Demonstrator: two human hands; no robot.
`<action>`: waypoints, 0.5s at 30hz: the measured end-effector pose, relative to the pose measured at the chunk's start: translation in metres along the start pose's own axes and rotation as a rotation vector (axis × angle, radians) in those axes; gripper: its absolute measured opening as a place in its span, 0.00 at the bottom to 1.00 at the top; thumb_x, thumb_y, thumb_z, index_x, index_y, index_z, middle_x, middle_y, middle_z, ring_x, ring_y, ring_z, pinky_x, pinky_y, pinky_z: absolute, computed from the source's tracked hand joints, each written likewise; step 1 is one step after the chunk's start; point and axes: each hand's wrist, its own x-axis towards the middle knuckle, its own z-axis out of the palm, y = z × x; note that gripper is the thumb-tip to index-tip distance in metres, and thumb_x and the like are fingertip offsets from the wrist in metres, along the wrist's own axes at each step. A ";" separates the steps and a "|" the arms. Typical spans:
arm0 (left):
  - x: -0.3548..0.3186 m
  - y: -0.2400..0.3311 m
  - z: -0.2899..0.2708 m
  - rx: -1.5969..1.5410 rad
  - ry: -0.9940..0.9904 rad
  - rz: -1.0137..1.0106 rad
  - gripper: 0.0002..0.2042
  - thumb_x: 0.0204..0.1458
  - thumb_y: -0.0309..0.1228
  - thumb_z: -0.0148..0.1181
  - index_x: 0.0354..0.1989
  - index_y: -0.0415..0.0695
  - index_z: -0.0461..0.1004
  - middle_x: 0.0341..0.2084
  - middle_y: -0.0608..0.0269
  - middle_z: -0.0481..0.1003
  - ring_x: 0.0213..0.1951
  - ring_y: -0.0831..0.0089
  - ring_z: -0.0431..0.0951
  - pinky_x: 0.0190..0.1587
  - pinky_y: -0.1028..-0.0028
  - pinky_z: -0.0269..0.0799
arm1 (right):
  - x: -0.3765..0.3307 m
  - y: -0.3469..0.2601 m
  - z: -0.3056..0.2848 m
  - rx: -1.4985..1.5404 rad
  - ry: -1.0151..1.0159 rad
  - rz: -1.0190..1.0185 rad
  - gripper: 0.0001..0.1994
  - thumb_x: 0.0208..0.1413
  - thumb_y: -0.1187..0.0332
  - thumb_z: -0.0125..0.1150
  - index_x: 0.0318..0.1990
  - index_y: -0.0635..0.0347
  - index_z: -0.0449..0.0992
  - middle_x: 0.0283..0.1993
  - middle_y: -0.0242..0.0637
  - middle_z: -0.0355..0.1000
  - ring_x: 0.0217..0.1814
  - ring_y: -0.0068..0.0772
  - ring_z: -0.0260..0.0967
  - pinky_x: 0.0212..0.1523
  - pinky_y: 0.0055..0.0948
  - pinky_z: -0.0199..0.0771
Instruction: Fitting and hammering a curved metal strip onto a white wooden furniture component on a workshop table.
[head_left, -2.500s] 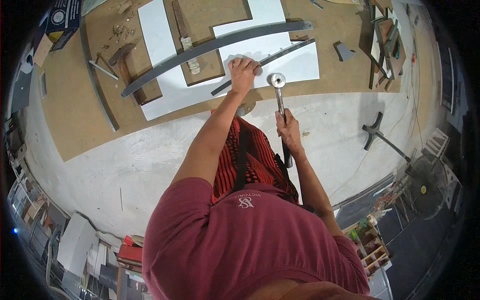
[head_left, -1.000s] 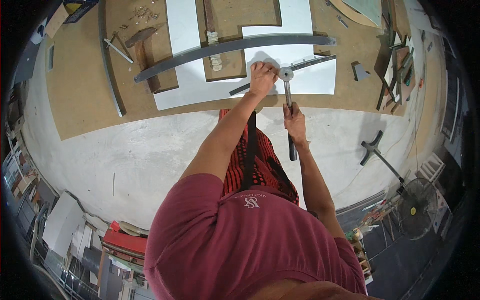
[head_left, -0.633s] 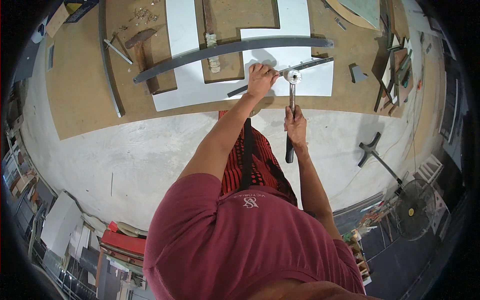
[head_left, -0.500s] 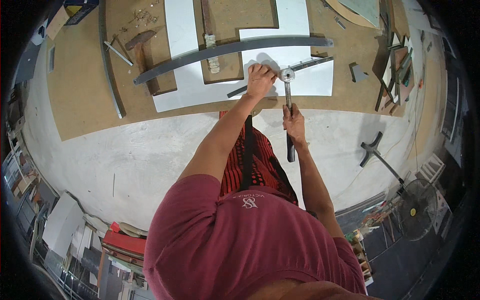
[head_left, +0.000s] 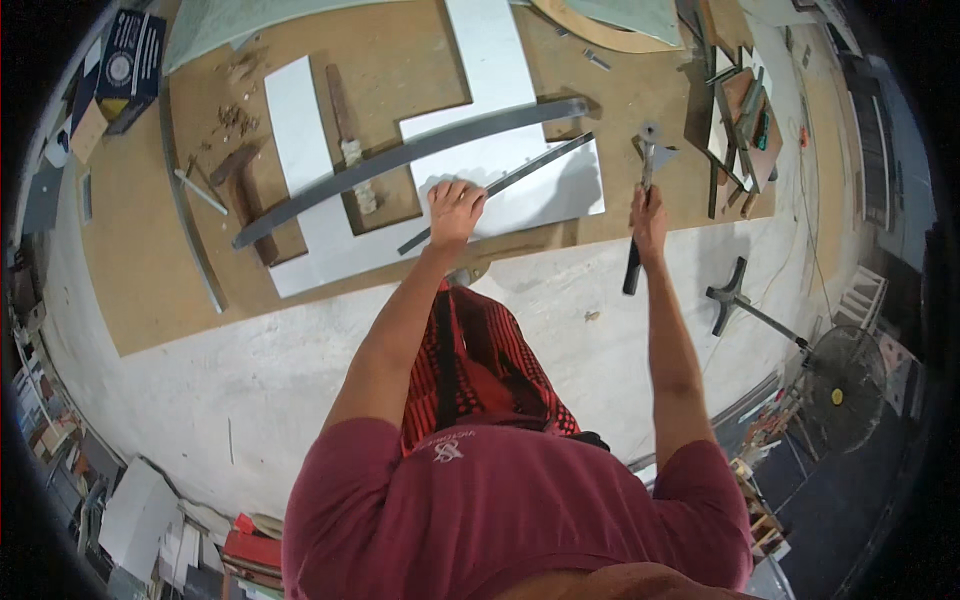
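Note:
A hammer (head_left: 648, 155) with a metal shaft and black grip is held in my right hand (head_left: 648, 218), over the table's front edge and right of the white board. My left hand (head_left: 457, 208) is closed over the middle of a straight dark strip (head_left: 540, 163), its fingers curled. That strip slants across a white cut-out board (head_left: 565, 185). Just beyond it, a long curved dark grey strip (head_left: 400, 158) spans the board. The undersides of the left fingers are hidden.
The brown tabletop (head_left: 140, 270) carries another hammer (head_left: 238, 190), a brush-like tool (head_left: 352, 160) with a wrapped end, and a thin curved strip (head_left: 185, 210) at left. Offcuts (head_left: 745, 120) are piled at right. A standing fan (head_left: 838, 390) is on the floor at right.
My right hand has swung the hammer to the right, away from the dark strip. My left hand stays on that strip; the whole view has shifted.

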 end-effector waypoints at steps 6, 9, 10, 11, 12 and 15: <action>0.003 0.016 -0.008 0.040 -0.178 -0.039 0.13 0.40 0.29 0.61 0.37 0.51 0.71 0.34 0.67 0.68 0.40 0.64 0.67 0.47 0.60 0.58 | 0.155 0.060 -0.025 -0.306 0.145 -0.038 0.19 0.59 0.55 0.42 0.45 0.62 0.67 0.41 0.54 0.70 0.44 0.56 0.67 0.41 0.47 0.66; 0.004 0.024 -0.007 0.038 -0.270 -0.107 0.13 0.40 0.28 0.60 0.38 0.50 0.70 0.35 0.66 0.68 0.44 0.62 0.66 0.50 0.59 0.57 | 0.196 0.077 -0.030 -0.384 0.152 0.018 0.19 0.59 0.55 0.41 0.48 0.60 0.66 0.44 0.52 0.70 0.47 0.55 0.67 0.44 0.48 0.66; 0.005 0.024 -0.008 0.058 -0.290 -0.091 0.13 0.40 0.28 0.60 0.38 0.50 0.70 0.36 0.65 0.68 0.44 0.62 0.66 0.50 0.59 0.57 | 0.206 0.083 -0.026 -0.441 0.151 0.053 0.19 0.59 0.55 0.41 0.49 0.59 0.66 0.43 0.52 0.70 0.47 0.55 0.67 0.44 0.48 0.67; 0.000 0.018 -0.012 0.073 -0.287 -0.103 0.14 0.40 0.28 0.60 0.38 0.50 0.70 0.36 0.65 0.68 0.44 0.62 0.66 0.50 0.59 0.57 | 0.213 0.077 -0.011 -0.435 0.144 0.051 0.19 0.58 0.56 0.42 0.51 0.57 0.65 0.45 0.51 0.70 0.49 0.54 0.66 0.46 0.47 0.67; 0.001 0.018 -0.015 0.074 -0.288 -0.105 0.14 0.40 0.28 0.60 0.38 0.50 0.71 0.36 0.65 0.68 0.44 0.62 0.66 0.50 0.59 0.58 | 0.226 0.084 -0.003 -0.399 0.108 0.114 0.19 0.58 0.56 0.41 0.51 0.57 0.66 0.47 0.50 0.69 0.51 0.53 0.66 0.47 0.45 0.67; -0.004 0.009 -0.021 0.150 -0.342 -0.176 0.13 0.39 0.30 0.61 0.36 0.50 0.72 0.36 0.65 0.69 0.45 0.62 0.67 0.50 0.60 0.58 | 0.257 0.117 0.040 -0.417 0.070 0.108 0.24 0.55 0.55 0.47 0.56 0.58 0.63 0.51 0.52 0.67 0.54 0.52 0.64 0.52 0.44 0.64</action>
